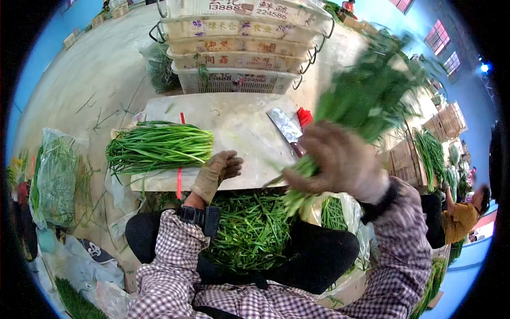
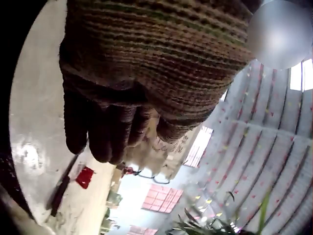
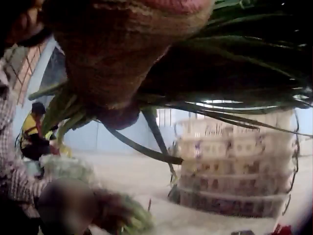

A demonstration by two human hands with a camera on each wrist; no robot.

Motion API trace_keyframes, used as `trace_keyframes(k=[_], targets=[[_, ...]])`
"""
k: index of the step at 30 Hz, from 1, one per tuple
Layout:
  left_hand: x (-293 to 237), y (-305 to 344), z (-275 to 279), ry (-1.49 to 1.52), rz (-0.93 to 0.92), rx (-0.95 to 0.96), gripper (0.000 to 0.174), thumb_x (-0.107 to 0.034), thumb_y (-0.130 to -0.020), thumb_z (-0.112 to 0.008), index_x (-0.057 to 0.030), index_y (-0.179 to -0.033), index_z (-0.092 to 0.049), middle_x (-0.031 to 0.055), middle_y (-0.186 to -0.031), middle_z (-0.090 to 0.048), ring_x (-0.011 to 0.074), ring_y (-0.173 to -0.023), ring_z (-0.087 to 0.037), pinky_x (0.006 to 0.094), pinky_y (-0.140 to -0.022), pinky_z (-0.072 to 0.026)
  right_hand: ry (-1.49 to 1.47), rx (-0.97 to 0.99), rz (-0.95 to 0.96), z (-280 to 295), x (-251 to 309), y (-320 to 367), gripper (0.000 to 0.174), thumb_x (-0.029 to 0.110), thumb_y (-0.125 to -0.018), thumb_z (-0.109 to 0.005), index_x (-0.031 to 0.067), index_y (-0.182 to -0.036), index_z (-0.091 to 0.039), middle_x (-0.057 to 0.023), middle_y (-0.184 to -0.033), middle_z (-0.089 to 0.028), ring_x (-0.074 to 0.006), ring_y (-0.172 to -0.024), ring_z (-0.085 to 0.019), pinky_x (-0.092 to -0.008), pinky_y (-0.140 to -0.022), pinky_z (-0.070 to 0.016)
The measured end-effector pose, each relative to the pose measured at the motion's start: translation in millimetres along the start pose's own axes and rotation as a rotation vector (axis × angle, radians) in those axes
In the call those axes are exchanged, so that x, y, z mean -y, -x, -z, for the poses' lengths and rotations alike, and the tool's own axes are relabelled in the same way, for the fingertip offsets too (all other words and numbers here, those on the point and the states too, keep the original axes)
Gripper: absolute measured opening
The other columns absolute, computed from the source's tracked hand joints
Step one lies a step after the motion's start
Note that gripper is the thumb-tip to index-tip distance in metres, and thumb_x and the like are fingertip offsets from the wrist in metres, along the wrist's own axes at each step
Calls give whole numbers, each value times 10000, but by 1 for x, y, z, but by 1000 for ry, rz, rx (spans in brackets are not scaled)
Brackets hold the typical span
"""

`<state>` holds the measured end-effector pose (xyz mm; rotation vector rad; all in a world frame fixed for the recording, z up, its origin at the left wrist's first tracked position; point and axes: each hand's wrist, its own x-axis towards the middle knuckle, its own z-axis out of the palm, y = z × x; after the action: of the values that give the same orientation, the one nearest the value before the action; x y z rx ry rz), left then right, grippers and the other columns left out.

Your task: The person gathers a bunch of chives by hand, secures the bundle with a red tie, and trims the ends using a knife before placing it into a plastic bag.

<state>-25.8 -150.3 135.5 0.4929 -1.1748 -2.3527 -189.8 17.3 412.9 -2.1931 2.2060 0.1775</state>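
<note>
1. The right hand (image 1: pixel 340 162) grasps the chive bunch (image 1: pixel 366 98) near its stem ends, raised at the surface's (image 1: pixel 239 133) right side. The bunch's long axis slants up-right.
2. The left hand (image 1: pixel 220 169) rests loosely curled and empty on the surface edge, nearer the laid bundle (image 1: pixel 159 146).

On the table (image 1: pixel 234 114), a bundle of greens (image 1: pixel 159 146) lay at the left and a cleaver (image 1: pixel 286 126) at the right, just left of the bunch (image 1: pixel 366 95) held in the right hand (image 1: pixel 340 162); stacked crates (image 1: pixel 239 48) stood behind the table, a loose heap (image 1: pixel 252 228) before it, and a bag (image 1: pixel 53 181) on the floor to its left.
</note>
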Motion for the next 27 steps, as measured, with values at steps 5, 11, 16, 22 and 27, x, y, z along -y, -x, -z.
trace_keyframes(k=[5,11,16,22,27], targets=[[10,-43,20,80,301,-236,653,-566,-912,-521,-71,-1332,-449,126,-1233,-558,241,-1083,-531,424,-918,-466,391,-45,1108,-168,-14,-73,543,197,-847,-584,302,-1338,-376,-150,-1135,-610,-314,-1117,-576,-454,-1001,-462],[66,-60,19,-591,284,-282,769,-491,-862,-637,12,-1384,-380,140,-1400,-445,276,-1276,-428,368,-1016,-373,194,1,967,-289,-13,-57,634,154,-820,-546,392,-1369,-337,-95,-1446,-378,-306,-1295,-433,-509,-1111,-309],[80,-78,66,-585,328,-90,808,-418,-881,-625,-72,-1484,-214,141,-1492,-314,308,-1338,-356,446,-1021,-383,-13,140,588,-195,-7,-24,753,308,-742,-725,311,-1406,-371,-116,-1497,-328,-326,-1336,-390,-515,-1120,-281],[18,-63,13,-350,363,-361,805,-377,-895,-626,14,-1459,-207,207,-1453,-349,335,-1308,-402,431,-1024,-410,-799,125,-633,-231,-85,-3,708,317,-788,-734,195,-1408,-416,-227,-1339,-490,-372,-1136,-565,-405,-958,-468],[20,-115,11,-467,471,-375,833,-533,-847,-631,-69,-1452,-295,135,-1490,-337,298,-1314,-365,498,-1025,-341,-1649,-36,-801,-303,-114,-39,698,430,-863,-654,103,-1425,-399,-181,-1321,-522,-320,-1156,-524,-372,-948,-440]])
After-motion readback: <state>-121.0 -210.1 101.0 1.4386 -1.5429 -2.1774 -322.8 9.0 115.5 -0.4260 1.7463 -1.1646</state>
